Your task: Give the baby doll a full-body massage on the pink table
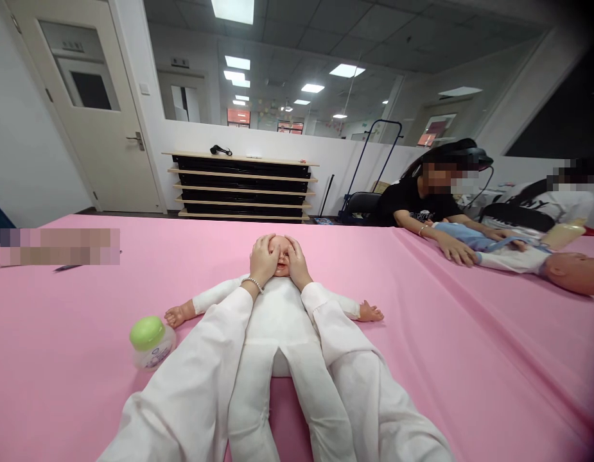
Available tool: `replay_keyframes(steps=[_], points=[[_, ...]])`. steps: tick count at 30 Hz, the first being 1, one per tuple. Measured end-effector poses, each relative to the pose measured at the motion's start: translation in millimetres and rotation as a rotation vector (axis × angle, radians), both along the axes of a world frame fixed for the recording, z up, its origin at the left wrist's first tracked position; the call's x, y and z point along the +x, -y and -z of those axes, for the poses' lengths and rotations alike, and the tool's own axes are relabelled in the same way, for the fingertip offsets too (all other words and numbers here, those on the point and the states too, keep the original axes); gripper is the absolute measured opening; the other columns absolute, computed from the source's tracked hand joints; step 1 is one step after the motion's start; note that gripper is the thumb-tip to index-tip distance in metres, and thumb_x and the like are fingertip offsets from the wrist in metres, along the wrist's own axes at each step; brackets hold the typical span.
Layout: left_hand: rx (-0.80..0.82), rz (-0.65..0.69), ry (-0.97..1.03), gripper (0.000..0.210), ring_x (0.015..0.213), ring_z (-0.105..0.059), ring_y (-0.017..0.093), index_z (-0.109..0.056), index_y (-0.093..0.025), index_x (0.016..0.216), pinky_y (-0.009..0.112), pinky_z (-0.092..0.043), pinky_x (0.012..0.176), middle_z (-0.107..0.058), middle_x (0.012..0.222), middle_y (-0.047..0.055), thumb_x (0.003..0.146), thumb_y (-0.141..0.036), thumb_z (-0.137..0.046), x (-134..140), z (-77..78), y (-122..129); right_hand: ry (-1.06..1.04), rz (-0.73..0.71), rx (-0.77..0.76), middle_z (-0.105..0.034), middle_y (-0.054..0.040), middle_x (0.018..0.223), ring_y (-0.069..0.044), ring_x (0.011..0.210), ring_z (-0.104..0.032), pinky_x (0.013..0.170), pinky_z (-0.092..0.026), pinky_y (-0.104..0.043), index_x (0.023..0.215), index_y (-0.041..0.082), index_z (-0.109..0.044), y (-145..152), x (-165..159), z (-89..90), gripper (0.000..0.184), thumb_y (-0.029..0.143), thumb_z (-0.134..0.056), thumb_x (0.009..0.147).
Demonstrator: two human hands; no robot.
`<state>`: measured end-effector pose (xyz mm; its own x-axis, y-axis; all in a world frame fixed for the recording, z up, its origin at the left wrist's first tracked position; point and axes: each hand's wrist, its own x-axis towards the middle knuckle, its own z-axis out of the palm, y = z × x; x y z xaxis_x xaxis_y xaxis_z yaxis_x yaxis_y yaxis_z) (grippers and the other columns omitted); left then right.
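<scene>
A baby doll [277, 314] with a white cloth body lies on its back, arms spread and head away from me. My left hand [264, 260] cups the left side of its head, fingers curved over the temple and thumb near the eye. From the other side my right hand [299, 262] is wrapped round the head in the same way. Between the hands the doll's mouth and part of its face show; the fingertips are partly hidden. Beside the doll's left-lying hand stands a clear jar [153, 346] with a green lid.
Pink cloth [436, 378] covers the table, with folds at the right. At the far right a person [422, 199] in black touches another doll [523, 256] in blue and white; a second person [561, 199] is behind. A blurred patch [60, 247] hides something at the left.
</scene>
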<state>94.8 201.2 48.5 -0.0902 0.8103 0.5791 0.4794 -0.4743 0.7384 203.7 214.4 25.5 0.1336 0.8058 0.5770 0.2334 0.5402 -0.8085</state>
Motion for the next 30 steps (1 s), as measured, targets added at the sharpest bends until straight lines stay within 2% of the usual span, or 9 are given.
replay_keyframes(steps=[3,6,12,15,20,25,30], points=[[0.007,0.009,0.026,0.032,0.109,-0.048,0.017,-0.054,-0.019,0.109,0.034,-0.035,0.097,-0.055,0.114,0.007,0.086,-0.021,-0.033,0.1,1.7,-3.3,-0.022,0.005,0.000,-0.049,-0.0059,0.119,-0.015,0.114,-0.042,0.102,-0.029,-0.034,0.110,0.019,-0.049,-2.3,0.4,1.6,0.036,0.033,-0.030,0.082],[0.002,0.019,0.035,0.033,0.110,-0.047,0.017,-0.055,-0.017,0.109,0.033,-0.035,0.098,-0.055,0.115,0.007,0.086,-0.020,-0.031,-0.2,2.4,-5.1,-0.037,-0.009,-0.005,-0.049,-0.0065,0.119,-0.016,0.114,-0.042,0.102,-0.029,-0.034,0.110,0.018,-0.049,-1.7,0.6,0.9,0.037,0.035,-0.032,0.081],[0.010,0.011,-0.011,0.033,0.109,-0.047,0.019,-0.053,-0.019,0.111,0.036,-0.036,0.097,-0.054,0.115,0.007,0.078,-0.023,-0.047,-2.3,1.7,-1.6,-0.030,-0.038,-0.020,-0.048,-0.0062,0.121,-0.018,0.115,-0.041,0.103,-0.029,-0.035,0.112,0.020,-0.049,5.3,0.6,-2.9,0.041,0.039,-0.049,0.076],[0.015,0.010,-0.018,0.035,0.109,-0.047,0.020,-0.053,-0.019,0.111,0.036,-0.036,0.096,-0.053,0.114,0.007,0.076,-0.025,-0.051,-2.9,1.3,0.0,-0.010,-0.026,-0.003,-0.048,-0.0060,0.120,-0.018,0.115,-0.042,0.102,-0.030,-0.035,0.112,0.020,-0.049,6.3,0.5,-2.5,0.042,0.039,-0.051,0.075],[-0.001,0.010,-0.008,0.032,0.109,-0.047,0.020,-0.053,-0.020,0.111,0.036,-0.036,0.097,-0.053,0.115,0.007,0.080,-0.028,-0.047,-1.9,1.2,-1.5,0.007,0.009,-0.004,-0.050,-0.0058,0.118,-0.018,0.112,-0.044,0.101,-0.031,-0.035,0.110,0.020,-0.050,2.9,-0.4,-2.0,0.038,0.039,-0.046,0.077],[-0.014,0.028,0.034,0.034,0.110,-0.047,0.017,-0.055,-0.018,0.109,0.033,-0.035,0.098,-0.055,0.115,0.007,0.084,-0.017,-0.032,-1.1,3.1,-6.6,-0.029,0.033,-0.026,-0.051,-0.0057,0.116,-0.017,0.112,-0.044,0.100,-0.031,-0.034,0.108,0.018,-0.051,-1.1,-0.9,-1.1,0.037,0.028,-0.031,0.078],[-0.021,0.037,0.054,0.036,0.110,-0.047,0.017,-0.055,-0.019,0.109,0.034,-0.036,0.098,-0.055,0.115,0.006,0.083,-0.015,-0.030,-1.2,5.4,-10.3,-0.057,0.021,-0.035,-0.051,-0.0050,0.117,-0.016,0.113,-0.044,0.101,-0.031,-0.033,0.108,0.018,-0.052,-1.9,-0.4,-0.6,0.039,0.028,-0.032,0.077]])
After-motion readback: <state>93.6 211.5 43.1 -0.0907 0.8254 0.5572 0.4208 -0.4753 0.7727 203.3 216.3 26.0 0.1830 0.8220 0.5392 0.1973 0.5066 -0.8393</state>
